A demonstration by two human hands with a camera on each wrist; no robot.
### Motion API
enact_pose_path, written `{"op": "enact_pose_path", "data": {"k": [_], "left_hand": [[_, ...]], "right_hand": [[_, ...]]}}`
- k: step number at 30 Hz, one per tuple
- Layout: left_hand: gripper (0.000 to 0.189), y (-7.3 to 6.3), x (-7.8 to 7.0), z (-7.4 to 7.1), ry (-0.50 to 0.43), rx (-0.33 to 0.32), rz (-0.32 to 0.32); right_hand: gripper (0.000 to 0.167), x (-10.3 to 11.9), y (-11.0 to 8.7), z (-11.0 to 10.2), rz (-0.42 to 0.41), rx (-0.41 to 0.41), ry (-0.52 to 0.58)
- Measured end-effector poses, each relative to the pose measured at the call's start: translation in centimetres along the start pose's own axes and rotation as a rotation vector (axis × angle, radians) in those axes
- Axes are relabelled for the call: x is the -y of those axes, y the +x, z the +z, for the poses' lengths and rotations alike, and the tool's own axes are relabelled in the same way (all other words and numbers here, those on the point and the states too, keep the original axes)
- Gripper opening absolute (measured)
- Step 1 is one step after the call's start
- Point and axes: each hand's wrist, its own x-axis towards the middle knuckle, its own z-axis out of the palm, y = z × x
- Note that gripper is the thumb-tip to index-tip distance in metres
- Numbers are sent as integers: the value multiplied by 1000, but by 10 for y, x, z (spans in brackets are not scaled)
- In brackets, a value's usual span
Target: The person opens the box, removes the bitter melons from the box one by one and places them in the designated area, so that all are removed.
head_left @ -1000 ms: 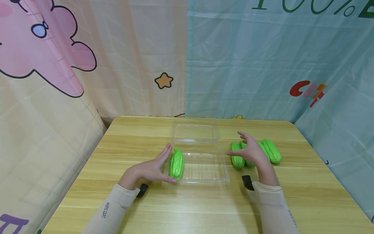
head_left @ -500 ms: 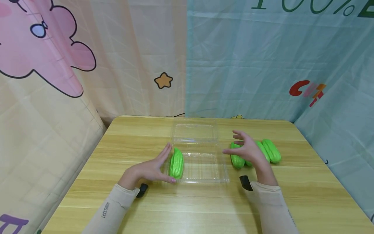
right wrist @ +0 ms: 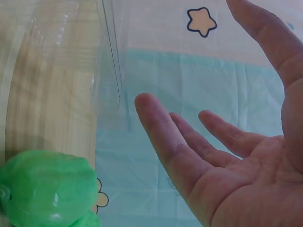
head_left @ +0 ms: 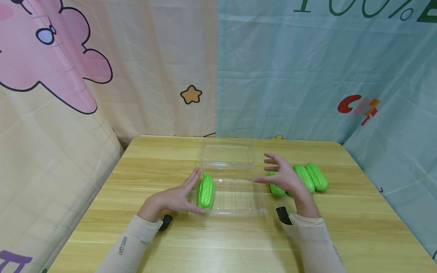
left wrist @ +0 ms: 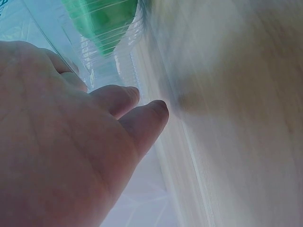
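Note:
A clear plastic clamshell box (head_left: 237, 195) lies unfolded on the table, its lid (head_left: 227, 153) laid back toward the far edge. One ridged green gourd (head_left: 206, 191) lies lengthwise at the left end of its base; the left wrist view shows that gourd (left wrist: 102, 21) through the clear wall. My left hand (head_left: 172, 198) is at the box's left side, fingers and thumb spread along the edge. Fingers apart and holding nothing, my right hand (head_left: 285, 176) hovers right of the box. It partly hides a row of several more gourds (head_left: 316, 177).
The wooden table (head_left: 222, 246) ends at its far edge against printed curtains (head_left: 280, 76). In the right wrist view, one gourd (right wrist: 47, 189) of the row lies below the hand, and the box wall (right wrist: 109, 52) stands close by.
My right hand has moved left from over the row of gourds toward the box, uncovering more of the gourds on the right. The left hand and the box have stayed put.

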Motion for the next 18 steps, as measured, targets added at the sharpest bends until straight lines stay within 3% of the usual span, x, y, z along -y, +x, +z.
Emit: {"op": "enact_pose_path", "data": {"k": [12,18], "left_hand": [[135,-1,-1,-1,8,0,-6],[135,-1,-1,-1,3,1,-7]], "right_hand": [[100,3,6,24,-61,81,17],[100,5,6,35,-48,112,29]]}}
